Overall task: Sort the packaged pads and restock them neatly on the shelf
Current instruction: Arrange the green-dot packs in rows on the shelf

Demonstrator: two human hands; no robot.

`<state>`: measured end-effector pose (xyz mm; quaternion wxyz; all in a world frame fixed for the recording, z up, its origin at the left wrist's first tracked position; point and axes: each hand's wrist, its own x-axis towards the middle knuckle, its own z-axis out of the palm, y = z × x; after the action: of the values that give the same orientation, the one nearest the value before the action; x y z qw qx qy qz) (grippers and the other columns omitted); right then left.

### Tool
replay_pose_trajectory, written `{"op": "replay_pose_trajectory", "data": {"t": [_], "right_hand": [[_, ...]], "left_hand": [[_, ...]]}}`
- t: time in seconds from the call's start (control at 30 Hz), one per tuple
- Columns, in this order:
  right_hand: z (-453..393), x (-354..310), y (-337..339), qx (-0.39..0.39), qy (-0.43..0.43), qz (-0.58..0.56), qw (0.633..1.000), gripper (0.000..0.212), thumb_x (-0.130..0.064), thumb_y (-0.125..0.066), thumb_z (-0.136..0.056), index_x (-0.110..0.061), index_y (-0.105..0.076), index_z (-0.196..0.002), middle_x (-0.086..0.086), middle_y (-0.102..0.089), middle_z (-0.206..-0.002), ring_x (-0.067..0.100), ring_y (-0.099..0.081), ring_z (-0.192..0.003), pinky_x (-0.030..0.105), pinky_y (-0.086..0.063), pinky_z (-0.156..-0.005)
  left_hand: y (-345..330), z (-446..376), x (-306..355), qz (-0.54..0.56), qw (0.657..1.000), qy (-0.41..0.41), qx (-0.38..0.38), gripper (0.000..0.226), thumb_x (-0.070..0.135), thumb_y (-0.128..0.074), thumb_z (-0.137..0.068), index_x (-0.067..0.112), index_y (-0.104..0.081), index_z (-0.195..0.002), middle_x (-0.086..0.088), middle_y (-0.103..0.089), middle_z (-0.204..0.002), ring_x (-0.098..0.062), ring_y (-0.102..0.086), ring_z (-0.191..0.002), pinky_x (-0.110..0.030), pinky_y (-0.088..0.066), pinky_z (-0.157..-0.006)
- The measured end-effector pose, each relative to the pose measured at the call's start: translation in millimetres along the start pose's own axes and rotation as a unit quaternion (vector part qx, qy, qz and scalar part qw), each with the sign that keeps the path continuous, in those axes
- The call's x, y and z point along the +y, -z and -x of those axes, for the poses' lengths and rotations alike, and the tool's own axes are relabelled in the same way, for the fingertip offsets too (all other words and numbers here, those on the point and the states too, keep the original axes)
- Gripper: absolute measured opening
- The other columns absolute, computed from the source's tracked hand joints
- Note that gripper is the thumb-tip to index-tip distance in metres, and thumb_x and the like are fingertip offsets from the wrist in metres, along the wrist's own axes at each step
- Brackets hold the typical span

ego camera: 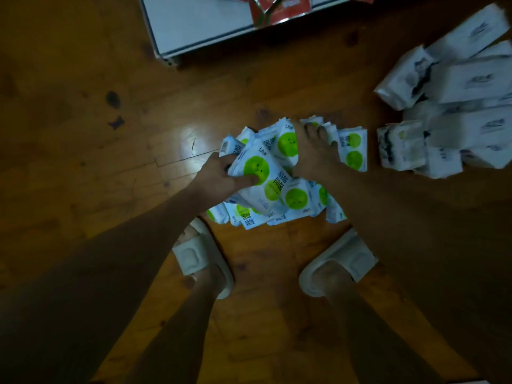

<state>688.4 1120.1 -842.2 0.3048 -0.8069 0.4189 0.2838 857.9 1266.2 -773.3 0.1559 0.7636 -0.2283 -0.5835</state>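
Here the left hand point(221, 176) grips a green-dot pack point(256, 173), right hand point(310, 151) spread beside.

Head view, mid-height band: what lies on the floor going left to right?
Dark floor stain → left hand gripping a green-dot pack → right hand on the pile → white packs.

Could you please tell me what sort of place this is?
Probably a small shop or stockroom floor: a wooden floor, a low white shelf holding red packets, and piles of packaged pads being sorted.
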Motion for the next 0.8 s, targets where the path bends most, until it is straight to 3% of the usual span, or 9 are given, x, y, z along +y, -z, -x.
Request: {"op": "replay_pose_trajectory", "data": {"t": [0.17, 0.37, 0.43, 0.53, 0.63, 0.7, 0.8], "right_hand": [[0, 0, -6, 0.061, 0.001, -0.016, 0.998, 0.106, -0.037, -0.084, -0.070, -0.017, -0.018, -0.151, 0.016, -0.035, -0.146, 0.042, -0.032, -0.133, 0.053, -0.040, -0.099], [58, 1, 33, 0.099, -0.023, -0.172, 0.980, 0.105, -0.038, -0.085, -0.066, -0.009, -0.026, -0.147, 0.016, -0.036, -0.145, 0.038, -0.033, -0.135, 0.049, -0.030, -0.111], [97, -5, 64, 0.098, -0.028, -0.255, 0.961, 0.103, -0.037, -0.087, -0.063, -0.011, -0.030, -0.145, 0.013, -0.038, -0.143, 0.034, -0.037, -0.134, 0.049, -0.033, -0.110], [166, -27, 128, 0.073, -0.022, -0.320, 0.944, 0.093, -0.041, -0.088, -0.061, -0.019, -0.035, -0.133, 0.008, -0.047, -0.133, 0.028, -0.049, -0.123, 0.046, -0.045, -0.099], [247, -67, 204, 0.069, 0.013, -0.330, 0.941, 0.085, -0.052, -0.086, -0.055, -0.036, -0.032, -0.119, -0.001, -0.054, -0.121, 0.019, -0.056, -0.113, 0.044, -0.050, -0.093], [298, -97, 251, 0.088, 0.051, -0.290, 0.951, 0.086, -0.052, -0.087, -0.056, -0.035, -0.034, -0.122, -0.002, -0.052, -0.123, 0.018, -0.052, -0.115, 0.041, -0.048, -0.094], [359, -143, 314, 0.113, 0.096, -0.229, 0.962, 0.094, -0.050, -0.088, -0.059, -0.032, -0.031, -0.132, 0.000, -0.048, -0.129, 0.024, -0.048, -0.120, 0.044, -0.046, -0.094]], "left_hand": [[6, -5, -9, -0.016, 1.000, 0.012, 0.015, 0.037, 0.042, -0.081, -0.074, 0.028, -0.070, -0.106, -0.002, -0.053, -0.113, -0.007, -0.058, -0.091, -0.002, -0.042, -0.056], [31, 28, 20, -0.043, 0.999, 0.001, 0.026, 0.047, 0.039, -0.079, -0.077, 0.025, -0.066, -0.120, -0.003, -0.044, -0.116, -0.016, -0.052, -0.103, -0.018, -0.042, -0.073], [44, 53, 44, -0.044, 0.998, -0.008, 0.031, 0.050, 0.039, -0.079, -0.078, 0.026, -0.064, -0.124, -0.002, -0.040, -0.118, -0.017, -0.050, -0.105, -0.027, -0.043, -0.084], [69, 112, 94, -0.044, 0.998, -0.044, 0.023, 0.048, 0.036, -0.078, -0.079, 0.028, -0.063, -0.124, 0.000, -0.039, -0.119, -0.016, -0.047, -0.104, -0.029, -0.041, -0.090], [103, 190, 147, -0.036, 0.995, -0.089, -0.004, 0.038, 0.033, -0.080, -0.078, 0.029, -0.067, -0.113, 0.003, -0.052, -0.116, -0.007, -0.056, -0.096, -0.031, -0.049, -0.091], [128, 245, 177, -0.028, 0.993, -0.117, -0.017, 0.034, 0.036, -0.083, -0.074, 0.030, -0.069, -0.105, 0.003, -0.066, -0.110, -0.001, -0.064, -0.089, -0.035, -0.055, -0.087], [163, 314, 216, -0.039, 0.984, -0.176, -0.002, 0.029, 0.050, -0.081, -0.071, 0.048, -0.068, -0.098, -0.001, -0.062, -0.114, -0.009, -0.062, -0.100, -0.032, -0.055, -0.086]]}}
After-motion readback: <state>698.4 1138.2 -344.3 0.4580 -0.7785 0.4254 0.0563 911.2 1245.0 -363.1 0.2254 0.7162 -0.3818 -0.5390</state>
